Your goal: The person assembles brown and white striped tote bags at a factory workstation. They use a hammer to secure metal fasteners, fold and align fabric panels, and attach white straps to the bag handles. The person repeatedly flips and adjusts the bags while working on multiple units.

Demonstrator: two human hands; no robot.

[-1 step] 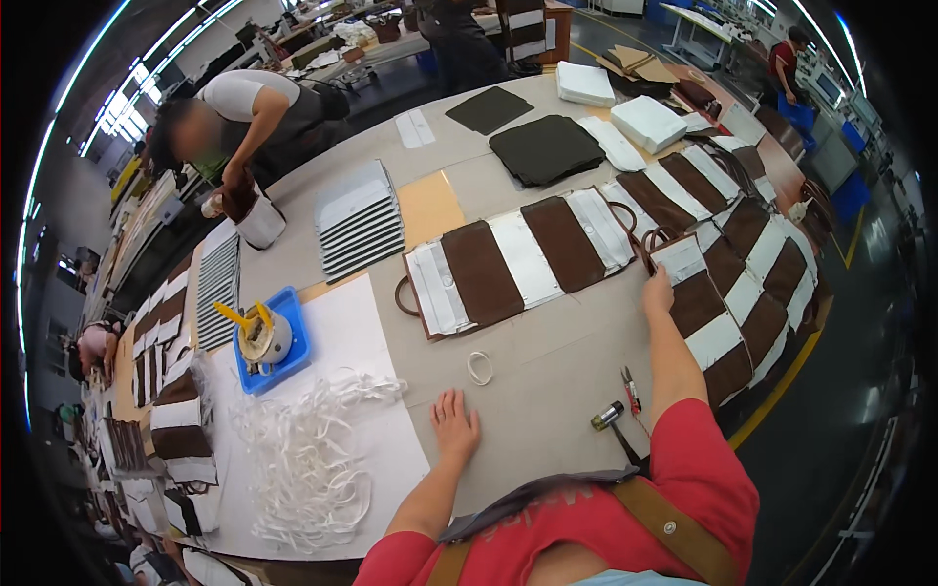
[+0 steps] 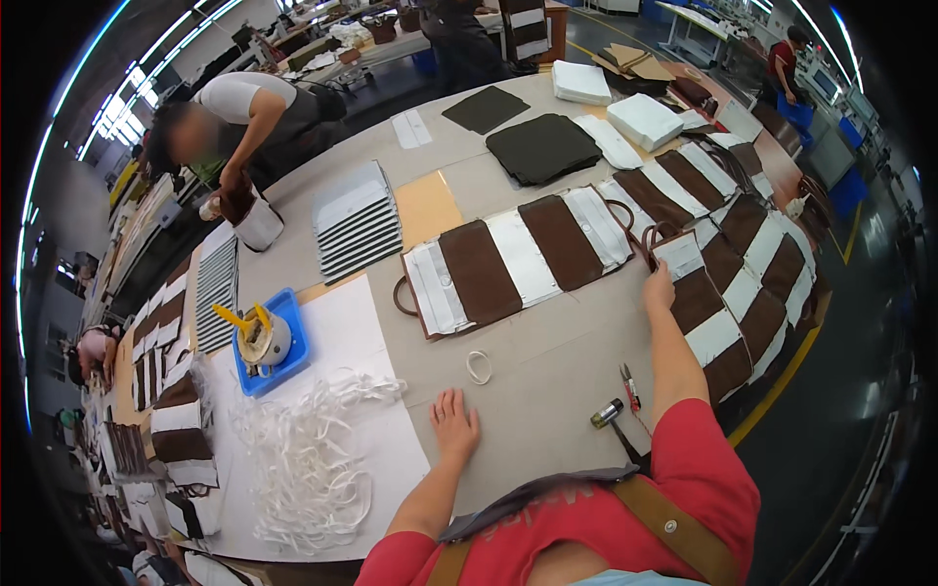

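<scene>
My left hand [image 2: 455, 423] lies flat on the grey table with its fingers stretched out, holding nothing. Just beyond it sits a small white loop of strip [image 2: 479, 366]. On the right, my right hand [image 2: 660, 288] is closed on the edge of a brown-and-white bag panel [image 2: 697, 299], close to its brown handle [image 2: 662, 234]. That panel lies against a pile of similar panels [image 2: 767, 239]. Another striped bag panel [image 2: 508, 256], with a handle at each end, lies flat across the table ahead of me.
A hammer [image 2: 608, 414] and small red-handled snips [image 2: 631, 388] lie near my right forearm. To the left are tangled white strips [image 2: 308, 469] and a blue tray [image 2: 304, 353] bearing a pot [image 2: 274, 342]. A co-worker [image 2: 249, 107] leans over the far-left edge, holding a brown-and-white piece.
</scene>
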